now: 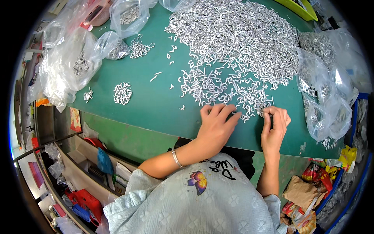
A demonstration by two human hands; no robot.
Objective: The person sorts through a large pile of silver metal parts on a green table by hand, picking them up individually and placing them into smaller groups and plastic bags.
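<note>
A large heap of small silvery metal pieces [237,35], many of them hook-shaped, covers the far middle and right of the green table [156,101]. A looser spread of the same pieces [204,85] lies on its near side. At that spread's near edge, my left hand [216,124] rests with fingers apart and bent, fingertips touching pieces. My right hand [274,126] is at the spread's right edge, thumb and forefinger pinched together beside some pieces. Whatever is between those fingertips is too small to make out.
On the left stand a small round pile of pieces [123,93], a smaller pile [88,94] and clear plastic bags [64,66] with metal parts. More filled bags [323,93] lie along the right edge. A yellow-green tray [298,8] is at the far right. Below left are shelves [83,156].
</note>
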